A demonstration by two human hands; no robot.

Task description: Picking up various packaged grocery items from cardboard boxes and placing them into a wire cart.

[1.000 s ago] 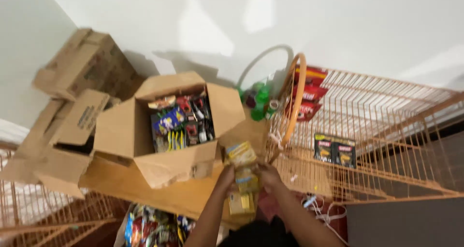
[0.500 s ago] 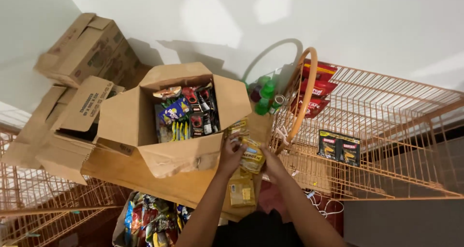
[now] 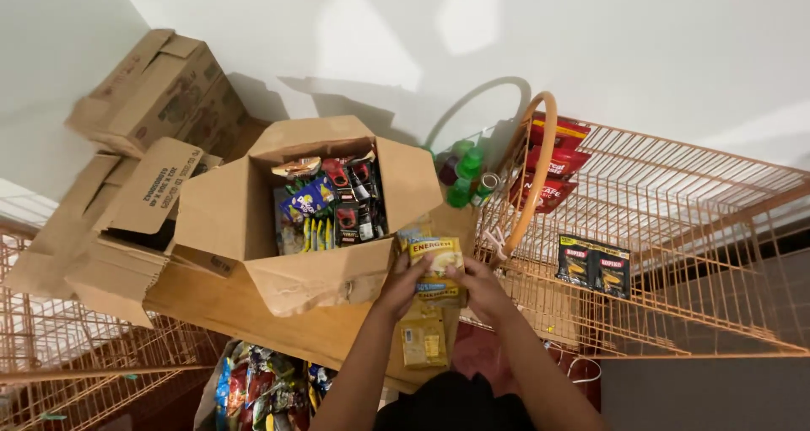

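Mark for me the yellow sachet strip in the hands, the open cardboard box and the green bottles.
yellow sachet strip (image 3: 436,256): head view, top sachet's face between the hands.
open cardboard box (image 3: 221,212): head view, its left flap.
green bottles (image 3: 469,166): head view, a bottle's cap.

A strip of yellow sachets (image 3: 432,289) is held upright at its top end, just beside the front right corner of the open cardboard box (image 3: 316,212). Its lower sachets hang down over the wooden board (image 3: 253,313), near the board's right edge.

Matt cardboard box (image 3: 245,212), glossy plastic sachets (image 3: 436,266), coated metal wire rack (image 3: 675,254).
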